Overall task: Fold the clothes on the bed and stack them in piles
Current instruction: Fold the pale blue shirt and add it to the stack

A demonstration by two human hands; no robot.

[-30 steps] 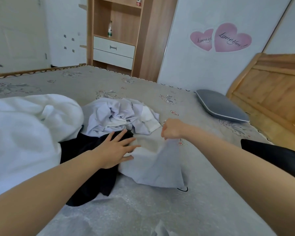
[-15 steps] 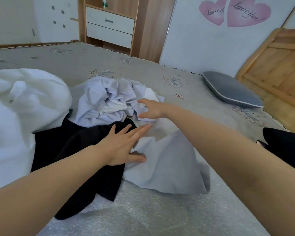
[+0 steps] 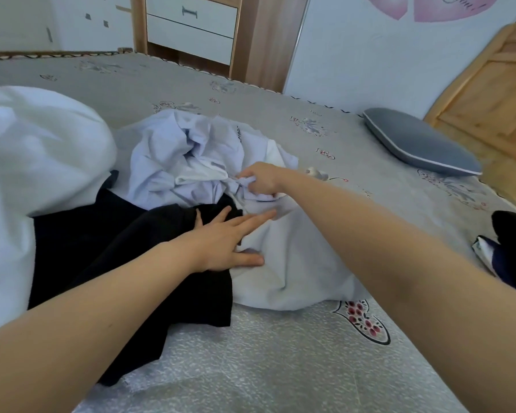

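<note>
A crumpled pale lilac garment [image 3: 173, 153] lies mid-bed, partly over a black garment [image 3: 108, 242]. A lighter white-grey cloth [image 3: 295, 263] spreads toward me on the bed [image 3: 251, 368]. My left hand [image 3: 224, 239] lies flat with spread fingers where the black garment meets the white-grey cloth. My right hand [image 3: 261, 180] pinches a bunch of lilac fabric at the near edge of the crumpled heap. A big white duvet or garment [image 3: 33, 162] bulges at the left.
A grey pillow [image 3: 417, 143] lies at the far right by the wooden headboard [image 3: 489, 93]. Another dark garment [image 3: 513, 251] sits at the right edge. A wooden cabinet with white drawers [image 3: 191, 28] stands beyond the bed.
My right hand reached left from the cloth's far corner to the lilac heap and closed on its fabric. My left hand stayed flat on the cloth. The view tilted down and closer.
</note>
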